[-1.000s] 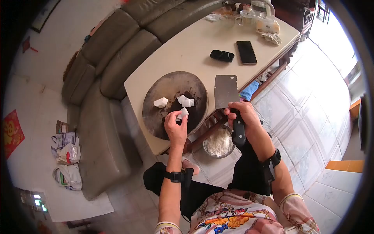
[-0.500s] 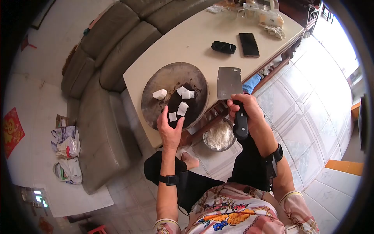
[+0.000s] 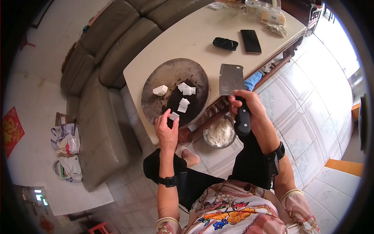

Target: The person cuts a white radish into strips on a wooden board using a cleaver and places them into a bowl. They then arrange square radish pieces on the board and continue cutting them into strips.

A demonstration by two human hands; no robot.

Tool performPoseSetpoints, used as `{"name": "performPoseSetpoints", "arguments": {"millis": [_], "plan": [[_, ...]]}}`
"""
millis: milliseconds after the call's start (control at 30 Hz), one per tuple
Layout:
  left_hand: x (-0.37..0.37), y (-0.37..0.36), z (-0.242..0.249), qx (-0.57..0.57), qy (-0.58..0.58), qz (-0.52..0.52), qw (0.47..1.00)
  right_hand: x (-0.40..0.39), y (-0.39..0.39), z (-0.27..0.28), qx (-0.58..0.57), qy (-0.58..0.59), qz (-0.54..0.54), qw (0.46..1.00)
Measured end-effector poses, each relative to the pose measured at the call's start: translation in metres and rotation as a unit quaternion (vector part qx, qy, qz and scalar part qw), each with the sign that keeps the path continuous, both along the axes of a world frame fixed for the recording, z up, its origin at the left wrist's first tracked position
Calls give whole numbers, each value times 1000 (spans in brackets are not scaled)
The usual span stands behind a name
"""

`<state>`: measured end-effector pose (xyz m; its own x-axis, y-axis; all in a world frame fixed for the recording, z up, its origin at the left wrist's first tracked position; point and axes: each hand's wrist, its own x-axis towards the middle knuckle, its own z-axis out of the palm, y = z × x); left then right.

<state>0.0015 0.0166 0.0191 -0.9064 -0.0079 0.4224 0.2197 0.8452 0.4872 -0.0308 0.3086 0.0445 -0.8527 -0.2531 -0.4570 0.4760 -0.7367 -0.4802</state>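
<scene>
My right hand (image 3: 250,106) grips the black handle of a cleaver (image 3: 231,79). Its broad blade points away from me beside the table edge, off the board. At the near edge of a round wooden chopping board (image 3: 156,107), my left hand (image 3: 166,130) pinches a small white square slice (image 3: 174,116) between thumb and forefinger. Further in on the board lie a few overlapping white slices (image 3: 183,104) and another small group of slices (image 3: 187,89). A thicker white chunk (image 3: 160,90), possibly radish, rests at the left of the board.
A bowl of white shreds (image 3: 219,133) stands below the table's edge, between my legs. On the cream table (image 3: 187,43) are a black case (image 3: 225,43), a phone (image 3: 251,41), a tissue pack (image 3: 272,16) and glass cups (image 3: 251,7). A leather sofa (image 3: 105,128) runs along the left.
My left thumb and forefinger have closed in on the near slice, which now looks tilted. The cleaver has shifted slightly with my right hand. The other pieces lie as before.
</scene>
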Motion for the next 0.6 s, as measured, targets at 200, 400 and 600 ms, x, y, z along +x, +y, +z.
{"name": "performPoseSetpoints", "arguments": {"millis": [200,400,600], "plan": [[12,4,-3,4,3,28,1000,0,2,0,-3,1,-8,1000],[-2,21,1,-4,52,28,998,-1,4,-2,3,13,-14,1000],[-20,27,-7,17,11,48,999,-2,6,-6,-19,3,-19,1000]]}}
